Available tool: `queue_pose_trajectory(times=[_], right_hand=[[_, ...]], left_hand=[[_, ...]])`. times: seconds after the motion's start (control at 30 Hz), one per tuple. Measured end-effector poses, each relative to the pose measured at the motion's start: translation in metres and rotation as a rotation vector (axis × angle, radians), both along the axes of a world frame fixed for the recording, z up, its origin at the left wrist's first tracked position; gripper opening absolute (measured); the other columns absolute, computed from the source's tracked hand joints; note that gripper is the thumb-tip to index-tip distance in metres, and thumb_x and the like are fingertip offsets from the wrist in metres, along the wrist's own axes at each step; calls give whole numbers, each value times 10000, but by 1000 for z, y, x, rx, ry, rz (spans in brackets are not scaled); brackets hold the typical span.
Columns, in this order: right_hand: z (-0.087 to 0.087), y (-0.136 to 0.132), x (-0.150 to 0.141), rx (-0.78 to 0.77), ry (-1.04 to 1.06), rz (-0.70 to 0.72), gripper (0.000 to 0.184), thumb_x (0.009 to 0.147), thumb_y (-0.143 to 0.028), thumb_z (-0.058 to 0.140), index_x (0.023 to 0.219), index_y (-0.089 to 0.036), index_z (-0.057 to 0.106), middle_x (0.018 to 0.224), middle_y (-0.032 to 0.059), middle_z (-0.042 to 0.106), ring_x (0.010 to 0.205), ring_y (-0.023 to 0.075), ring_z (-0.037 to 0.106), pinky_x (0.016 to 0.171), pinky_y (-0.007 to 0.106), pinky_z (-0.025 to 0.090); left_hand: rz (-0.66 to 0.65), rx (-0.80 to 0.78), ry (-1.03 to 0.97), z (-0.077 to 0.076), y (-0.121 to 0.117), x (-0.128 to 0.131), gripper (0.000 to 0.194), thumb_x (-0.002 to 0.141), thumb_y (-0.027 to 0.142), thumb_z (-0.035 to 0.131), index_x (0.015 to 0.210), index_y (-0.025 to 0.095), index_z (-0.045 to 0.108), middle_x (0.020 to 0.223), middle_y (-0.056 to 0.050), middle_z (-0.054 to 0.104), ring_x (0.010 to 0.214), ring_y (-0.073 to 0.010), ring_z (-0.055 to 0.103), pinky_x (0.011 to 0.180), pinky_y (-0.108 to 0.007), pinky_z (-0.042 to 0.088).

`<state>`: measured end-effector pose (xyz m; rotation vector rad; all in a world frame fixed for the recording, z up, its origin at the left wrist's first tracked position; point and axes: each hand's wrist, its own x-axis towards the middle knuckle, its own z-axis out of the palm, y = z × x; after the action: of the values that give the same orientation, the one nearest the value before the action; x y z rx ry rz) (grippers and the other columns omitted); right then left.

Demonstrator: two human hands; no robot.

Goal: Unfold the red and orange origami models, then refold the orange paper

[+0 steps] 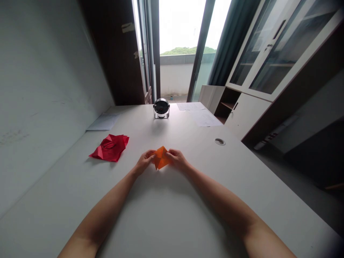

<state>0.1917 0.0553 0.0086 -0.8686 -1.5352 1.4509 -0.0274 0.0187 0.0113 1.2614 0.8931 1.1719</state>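
A folded piece of orange paper [161, 158] is held up between my two hands, just above the white table. Creases and pointed corners show on it. My left hand [146, 159] pinches its left edge between thumb and fingers. On the opposite edge, my right hand [176, 157] grips the paper in the same way. The fingertips behind the paper are partly hidden. To the left lies a crumpled pile of red sheets [114, 148] with a thin dark loop on top, apart from both hands.
A round black and silver device on a stand [161, 108] stands at the table's [166, 215] far end. White papers [205, 118] lie at the back right, more papers [103, 122] at the back left. A round cable hole [219, 142] is at right. A wall borders the left side.
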Motion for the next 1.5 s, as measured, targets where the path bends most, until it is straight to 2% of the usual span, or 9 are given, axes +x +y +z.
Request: queue_pose_trajectory(times=[0.2, 0.37, 0.57, 0.8, 0.93, 1.03, 1.17, 1.33, 1.5], right_hand=[[-5, 1, -1, -16, -4, -6, 516, 751, -671, 667, 703, -174, 533, 620, -33, 466, 568, 100, 392, 545, 245, 292], [-8, 5, -1, 53, 13, -69, 455, 762, -607, 697, 760, -188, 519, 641, -43, 494, 574, 98, 414, 544, 234, 310], [-11, 9, 0, 18, 48, -38, 503, 757, -567, 718, 1087, -224, 557, 683, -47, 555, 597, 121, 480, 565, 238, 373], [-13, 9, 0, 55, -39, -45, 450, 786, -624, 646, 808, -177, 595, 684, -9, 531, 628, 125, 452, 566, 242, 357], [-12, 8, 1, 88, -92, -28, 439, 810, -614, 624, 808, -175, 600, 675, -14, 526, 614, 119, 430, 557, 240, 334], [-10, 6, 1, 159, -186, 8, 403, 834, -578, 609, 788, -177, 608, 669, -19, 520, 607, 114, 415, 558, 242, 315], [-10, 4, 0, 228, -309, 64, 376, 840, -543, 598, 741, -179, 604, 622, -32, 484, 581, 108, 381, 544, 243, 284], [-12, 5, 0, 297, -413, 89, 321, 850, -476, 582, 756, -175, 640, 610, -33, 492, 589, 109, 387, 552, 232, 280], [-16, 4, -1, 340, -462, 118, 281, 846, -439, 593, 760, -181, 666, 591, -38, 487, 575, 106, 376, 547, 236, 264]], left_hand=[[0, -33, -23, -5, 4, -1, 650, 828, 444, 723, 1394, 182, 540, 1125, -116, 709, 955, -236, 668, 794, -320, 533], [14, -42, -14, -5, 3, -1, 559, 805, 435, 745, 1280, 157, 647, 1231, -133, 680, 1059, -273, 645, 822, -320, 530], [2, -41, -6, -5, 2, 0, 459, 801, 420, 750, 1175, 157, 707, 1166, -112, 707, 1043, -271, 649, 843, -330, 523], [4, -19, 30, -3, 3, 0, 436, 794, 420, 749, 1138, 153, 718, 1118, -106, 722, 991, -257, 661, 830, -322, 513], [-39, -14, 82, -2, 1, 1, 423, 812, 458, 721, 1090, 140, 727, 1045, -103, 731, 932, -241, 662, 800, -308, 508], [-62, -37, 112, -1, -1, 1, 431, 827, 492, 697, 1069, 136, 722, 971, -92, 728, 836, -214, 656, 714, -280, 495], [-43, -36, 155, 1, -1, 2, 424, 817, 516, 701, 991, 130, 727, 856, -68, 711, 717, -174, 621, 626, -247, 437], [-41, -15, 189, 1, -1, 2, 373, 804, 510, 714, 872, 143, 714, 752, -30, 671, 664, -150, 577, 596, -235, 403], [-40, -5, 205, 0, -2, 3, 342, 807, 487, 711, 809, 145, 704, 734, -30, 661, 665, -150, 565, 585, -235, 391]])
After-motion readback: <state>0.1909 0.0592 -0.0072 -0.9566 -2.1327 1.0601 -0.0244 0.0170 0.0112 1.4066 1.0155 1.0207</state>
